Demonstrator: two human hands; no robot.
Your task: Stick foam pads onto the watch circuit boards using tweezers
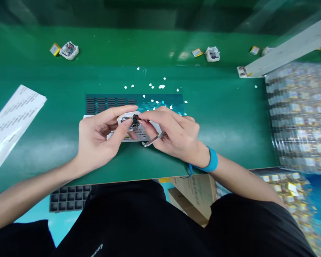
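Note:
My left hand (100, 139) pinches a small white oval piece (125, 118) between thumb and fingers, with a dark wired component (135, 121) on it. My right hand (173, 134) holds a pair of metal tweezers (153, 139), and its fingers reach the dark component from the right. The tweezer tips are hidden behind my fingers. Under both hands lie a printed white card (128, 136) and a dark teal sheet with rows of black slots (157, 102). A blue wrist strap (210, 160) circles my right wrist.
White scraps (155, 86) are scattered on the green work mat (216, 117). Small white holders with yellow packets (69, 50) stand at the back. Bagged yellow-labelled packets (299, 114) are piled right, printed paper (13, 121) lies left, and a white bar (286, 50) crosses the upper right.

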